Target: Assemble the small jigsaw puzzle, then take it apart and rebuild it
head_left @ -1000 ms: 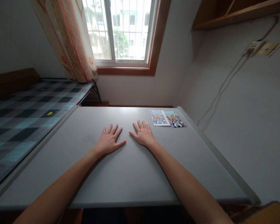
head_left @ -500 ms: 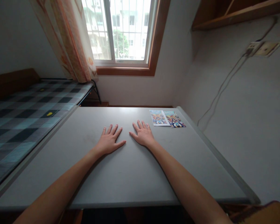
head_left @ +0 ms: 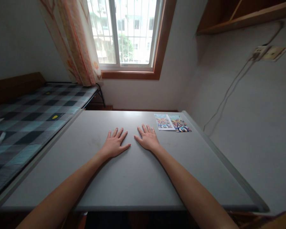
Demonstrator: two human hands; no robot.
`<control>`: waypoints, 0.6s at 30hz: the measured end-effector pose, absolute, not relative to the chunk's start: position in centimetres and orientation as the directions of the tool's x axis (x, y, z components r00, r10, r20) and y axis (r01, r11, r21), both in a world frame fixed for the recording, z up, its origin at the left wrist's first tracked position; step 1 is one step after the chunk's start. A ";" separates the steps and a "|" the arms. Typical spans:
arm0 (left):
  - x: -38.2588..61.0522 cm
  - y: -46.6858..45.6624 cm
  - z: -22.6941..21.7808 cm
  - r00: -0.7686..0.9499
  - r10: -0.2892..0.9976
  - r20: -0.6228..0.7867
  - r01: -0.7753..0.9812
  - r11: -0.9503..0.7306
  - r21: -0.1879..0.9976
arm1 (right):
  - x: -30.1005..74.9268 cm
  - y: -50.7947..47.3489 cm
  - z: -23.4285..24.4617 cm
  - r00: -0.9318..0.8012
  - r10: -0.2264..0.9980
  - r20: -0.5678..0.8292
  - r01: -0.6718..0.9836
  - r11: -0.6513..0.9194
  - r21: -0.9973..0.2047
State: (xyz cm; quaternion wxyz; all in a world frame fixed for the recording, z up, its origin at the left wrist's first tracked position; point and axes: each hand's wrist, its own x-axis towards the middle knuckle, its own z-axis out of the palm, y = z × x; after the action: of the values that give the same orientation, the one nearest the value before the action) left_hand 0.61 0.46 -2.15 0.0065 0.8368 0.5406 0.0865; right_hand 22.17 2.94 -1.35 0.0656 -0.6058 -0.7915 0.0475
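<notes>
My left hand lies palm down on the light grey table, its fingers spread and holding nothing. Just right of it, my right hand rests flat in the same way, open, with a small gap between the two thumbs. Beyond the right hand, near the table's far right corner, are two printed cards side by side. The paler, white-edged card is the nearer to my right hand. The more colourful card touches or slightly overlaps its right edge. Neither hand touches the cards.
A bed with a checked cover stands along the table's left side. Behind are a curtain and a barred window. On the right wall hang a wooden shelf and a socket with a dangling cable.
The whole view has shifted slightly, so things appear a little farther right and lower. Both hands stay flat in the same places on the table, and the cards have not moved.
</notes>
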 end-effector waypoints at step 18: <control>-20.1 -11.5 1.6 -0.015 0.894 0.447 0.917 -0.166 0.362 | 22.9 4.2 -1.8 -0.268 0.960 0.083 0.956 0.275 -0.100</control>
State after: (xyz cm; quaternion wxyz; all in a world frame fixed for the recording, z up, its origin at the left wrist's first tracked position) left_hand -20.06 -11.51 1.64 -0.0192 0.7016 0.6455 0.3011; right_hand 22.92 4.22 -1.79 0.0633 -0.6018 -0.7960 0.0148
